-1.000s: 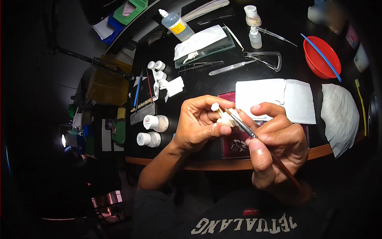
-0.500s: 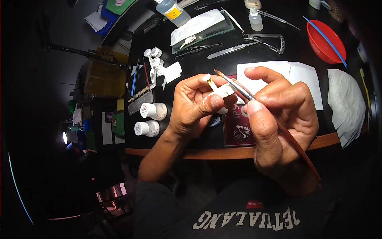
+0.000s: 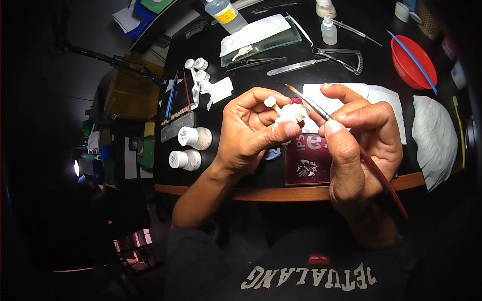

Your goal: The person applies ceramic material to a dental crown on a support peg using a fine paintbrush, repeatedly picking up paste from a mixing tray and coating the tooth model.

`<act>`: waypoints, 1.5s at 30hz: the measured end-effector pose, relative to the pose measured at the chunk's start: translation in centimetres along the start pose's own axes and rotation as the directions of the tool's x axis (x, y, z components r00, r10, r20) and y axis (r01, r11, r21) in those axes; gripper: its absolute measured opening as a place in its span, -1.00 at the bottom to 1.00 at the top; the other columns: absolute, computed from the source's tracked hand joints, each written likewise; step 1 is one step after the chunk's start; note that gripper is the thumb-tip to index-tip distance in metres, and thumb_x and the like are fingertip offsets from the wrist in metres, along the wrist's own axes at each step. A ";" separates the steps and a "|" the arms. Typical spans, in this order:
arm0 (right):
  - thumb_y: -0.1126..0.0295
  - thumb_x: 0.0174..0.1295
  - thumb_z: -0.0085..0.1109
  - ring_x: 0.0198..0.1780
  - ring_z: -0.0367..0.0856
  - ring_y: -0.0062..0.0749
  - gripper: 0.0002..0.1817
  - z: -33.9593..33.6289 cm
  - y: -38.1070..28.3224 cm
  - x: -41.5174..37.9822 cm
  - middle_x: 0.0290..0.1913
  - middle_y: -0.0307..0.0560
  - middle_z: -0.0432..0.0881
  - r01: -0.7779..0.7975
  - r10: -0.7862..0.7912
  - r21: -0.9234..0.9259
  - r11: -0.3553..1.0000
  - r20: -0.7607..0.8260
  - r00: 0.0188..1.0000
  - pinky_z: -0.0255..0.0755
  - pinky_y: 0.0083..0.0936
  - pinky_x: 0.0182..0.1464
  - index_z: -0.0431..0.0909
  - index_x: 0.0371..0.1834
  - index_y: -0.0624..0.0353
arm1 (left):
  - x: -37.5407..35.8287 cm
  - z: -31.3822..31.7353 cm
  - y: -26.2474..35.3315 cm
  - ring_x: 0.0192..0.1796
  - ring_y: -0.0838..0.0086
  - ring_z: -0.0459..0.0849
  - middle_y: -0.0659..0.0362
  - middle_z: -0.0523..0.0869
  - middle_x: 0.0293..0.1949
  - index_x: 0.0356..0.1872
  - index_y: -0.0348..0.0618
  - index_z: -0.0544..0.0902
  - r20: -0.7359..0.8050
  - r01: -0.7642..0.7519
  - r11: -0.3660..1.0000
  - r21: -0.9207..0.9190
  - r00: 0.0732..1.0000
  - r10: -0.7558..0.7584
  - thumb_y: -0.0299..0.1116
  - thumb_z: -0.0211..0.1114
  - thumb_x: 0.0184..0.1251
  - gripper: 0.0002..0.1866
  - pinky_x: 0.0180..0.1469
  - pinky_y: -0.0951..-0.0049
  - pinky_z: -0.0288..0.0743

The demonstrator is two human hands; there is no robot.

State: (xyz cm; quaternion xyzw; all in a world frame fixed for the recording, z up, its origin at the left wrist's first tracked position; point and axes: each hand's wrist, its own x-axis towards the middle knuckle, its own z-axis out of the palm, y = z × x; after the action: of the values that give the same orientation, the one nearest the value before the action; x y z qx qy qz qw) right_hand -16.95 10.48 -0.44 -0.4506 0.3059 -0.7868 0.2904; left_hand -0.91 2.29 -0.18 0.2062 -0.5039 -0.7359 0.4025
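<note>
Between the thumb and fingers of my left hand (image 3: 244, 131) is a small white dental model (image 3: 295, 114), with a pale-tipped yellowish pin (image 3: 271, 102) at its left end. My right hand (image 3: 365, 143) pinches a thin paintbrush (image 3: 314, 106) near its metal ferrule. The brown handle slants down to the right, and the pointed bristles hang just above the model, apart from it. Beneath the hands lies a dark red box or pad (image 3: 306, 173) with white lettering and white smears. Part of the model is hidden by my left fingers.
White-capped jars (image 3: 196, 138) and a tooth shade guide (image 3: 178, 126) stand at left. Farther back are a scalpel (image 3: 296, 67), a caliper (image 3: 351, 59), a glass slab (image 3: 281, 42) and a dropper bottle (image 3: 329, 32). A red bowl (image 3: 411, 65) and white paper (image 3: 436, 135) lie at right.
The dental model has turned in my left hand, showing more of its ridged side. The brush tip has moved right, away from the pin. The whole view has shifted slightly.
</note>
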 end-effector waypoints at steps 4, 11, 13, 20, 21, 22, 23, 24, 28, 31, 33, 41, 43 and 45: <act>0.61 0.34 0.09 -0.14 0.69 -0.39 -0.86 0.6 -0.7 0.3 -0.19 0.02 0.64 -0.099 0.094 -0.066 0.993 -0.065 0.993 0.58 -0.43 0.13 0.51 -0.08 0.38 | -0.1 -0.1 0.1 -0.08 0.39 0.77 -0.01 0.72 -0.12 -0.01 -0.39 0.55 0.018 -0.002 1.000 -0.005 1.000 0.002 -0.67 0.49 0.14 -0.60 0.01 0.43 0.71; 0.64 0.28 0.29 -0.21 0.71 -0.56 -0.79 0.2 -0.7 0.4 -0.21 -0.05 0.68 -0.143 0.145 -0.109 0.984 0.013 0.989 0.59 -0.67 -0.18 0.56 -0.04 0.36 | -0.2 0.3 0.3 -0.09 0.42 0.77 0.00 0.73 -0.14 -0.02 -0.37 0.56 0.060 -0.008 1.000 0.009 0.998 0.008 -0.65 0.57 0.06 -0.55 0.00 0.44 0.71; 0.65 0.28 0.29 -0.13 0.67 -0.57 -0.77 0.2 -1.0 0.3 -0.13 -0.07 0.66 -0.165 0.168 -0.110 0.980 0.018 0.986 0.57 -0.66 -0.06 0.55 -0.03 0.34 | -0.3 0.2 0.3 -0.10 0.43 0.77 0.01 0.73 -0.14 -0.03 -0.36 0.57 0.061 -0.005 1.000 0.010 0.998 0.004 -0.65 0.59 0.03 -0.53 -0.02 0.44 0.71; 0.65 0.19 0.38 -0.08 0.72 -0.51 -0.71 0.1 -1.0 0.0 -0.16 -0.05 0.68 -0.074 0.086 -0.200 0.977 0.051 0.995 0.63 -0.60 0.00 0.55 -0.04 0.33 | -0.2 0.2 0.3 -0.10 0.47 0.76 0.04 0.73 -0.15 0.02 -0.36 0.58 0.085 0.000 1.000 -0.011 0.996 0.001 -0.64 0.58 0.04 -0.51 -0.02 0.48 0.71; 0.65 0.19 0.39 -0.08 0.72 -0.51 -0.71 0.2 -1.0 -0.1 -0.16 -0.05 0.69 -0.082 0.092 -0.197 0.977 0.045 0.995 0.63 -0.60 0.00 0.56 -0.04 0.33 | -0.3 0.3 0.4 -0.06 0.44 0.74 0.05 0.71 -0.11 0.04 -0.35 0.58 0.071 0.023 0.999 0.022 0.997 -0.024 -0.54 0.62 0.01 -0.46 0.04 0.43 0.68; 0.65 0.19 0.39 -0.09 0.72 -0.51 -0.71 0.2 -1.0 -0.1 -0.17 -0.05 0.69 -0.090 0.099 -0.194 0.977 0.038 0.994 0.63 -0.60 -0.01 0.56 -0.04 0.33 | -0.4 0.5 0.6 -0.02 0.42 0.72 0.06 0.70 -0.07 0.06 -0.35 0.58 0.057 0.046 0.997 0.055 0.997 -0.049 -0.45 0.66 -0.02 -0.41 0.09 0.39 0.64; 0.65 0.19 0.39 -0.10 0.72 -0.52 -0.71 0.2 -1.0 -0.1 -0.17 -0.05 0.69 -0.098 0.106 -0.191 0.977 0.030 0.994 0.63 -0.60 -0.01 0.56 -0.04 0.33 | -0.4 0.6 0.7 0.03 0.39 0.71 0.08 0.69 -0.03 0.08 -0.34 0.58 0.042 0.071 0.994 0.087 0.996 -0.075 -0.35 0.70 -0.05 -0.35 0.15 0.34 0.61; 0.65 0.19 0.39 -0.10 0.72 -0.52 -0.71 0.2 -1.0 -0.1 -0.17 -0.05 0.70 -0.101 0.108 -0.189 0.977 0.025 0.994 0.63 -0.61 -0.01 0.56 -0.04 0.33 | -0.4 0.6 0.7 0.00 0.39 0.72 0.05 0.71 -0.05 0.10 -0.36 0.58 0.073 0.052 0.997 0.051 0.996 -0.055 -0.44 0.65 0.00 -0.39 0.11 0.37 0.64; 0.65 0.19 0.39 -0.11 0.72 -0.52 -0.71 0.0 -1.1 -0.1 -0.18 -0.05 0.71 -0.114 0.117 -0.145 0.983 0.011 0.993 0.62 -0.62 -0.02 0.57 -0.04 0.33 | -0.2 0.3 0.2 -0.02 0.36 0.76 -0.03 0.74 -0.06 0.13 -0.40 0.59 0.150 0.001 1.000 -0.019 0.989 0.002 -0.63 0.54 0.10 -0.48 0.05 0.40 0.69; 0.66 0.20 0.38 -0.11 0.72 -0.53 -0.71 -0.1 -1.1 -0.1 -0.17 -0.05 0.71 -0.119 0.119 -0.121 0.986 -0.002 0.993 0.61 -0.63 -0.01 0.58 -0.03 0.34 | -0.2 0.2 0.3 -0.01 0.35 0.75 -0.02 0.74 -0.06 0.13 -0.41 0.60 0.176 -0.014 1.000 -0.015 0.984 0.016 -0.64 0.52 0.12 -0.50 0.08 0.38 0.68; 0.66 0.20 0.37 -0.11 0.72 -0.53 -0.71 -0.4 -1.0 -0.1 -0.17 -0.06 0.72 -0.120 0.120 -0.133 0.984 -0.007 0.993 0.60 -0.63 0.00 0.59 -0.02 0.34 | -0.1 0.3 0.2 0.00 0.36 0.74 0.01 0.74 -0.06 0.12 -0.42 0.61 0.180 -0.038 0.998 0.044 0.983 0.030 -0.65 0.51 0.13 -0.52 0.10 0.37 0.67; 0.59 0.31 0.13 -0.28 0.58 -0.59 -0.83 -2.3 -2.4 -1.4 -0.22 -0.02 0.67 -0.056 0.051 -0.320 0.946 -0.026 0.998 0.44 -0.70 -0.13 0.57 -0.07 0.40 | 0.2 -0.6 0.3 -0.06 0.42 0.76 0.00 0.76 -0.10 0.07 -0.39 0.62 0.123 -0.060 0.989 0.135 0.991 0.044 -0.63 0.50 0.16 -0.57 0.04 0.43 0.68; 0.61 0.26 0.10 -0.31 0.53 -0.56 -0.82 -3.4 -2.4 -2.2 -0.24 0.00 0.64 0.013 -0.005 -0.370 0.929 0.023 1.000 0.41 -0.68 -0.14 0.56 -0.10 0.42 | 0.4 -0.6 0.5 -0.05 0.41 0.76 0.00 0.77 -0.10 0.05 -0.37 0.63 0.082 -0.091 0.986 0.138 0.993 0.080 -0.65 0.49 0.16 -0.59 0.07 0.41 0.68; 0.71 0.08 0.19 -0.34 0.51 -0.53 -0.79 -4.7 -2.1 -3.3 -0.34 -0.02 0.64 0.086 -0.049 -0.421 0.903 0.098 0.994 0.36 -0.69 -0.24 0.57 -0.18 0.41 | 0.4 -0.8 0.8 -0.04 0.40 0.76 -0.01 0.77 -0.10 0.05 -0.37 0.63 0.043 -0.097 0.986 0.139 0.995 0.091 -0.65 0.48 0.17 -0.60 0.07 0.40 0.68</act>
State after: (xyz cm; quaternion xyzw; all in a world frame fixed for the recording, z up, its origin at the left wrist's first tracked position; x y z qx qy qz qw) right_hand -20.14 15.26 -2.54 -0.5466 0.4413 -0.6909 0.1707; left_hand -0.29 1.41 0.24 0.1965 -0.5710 -0.6824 0.4119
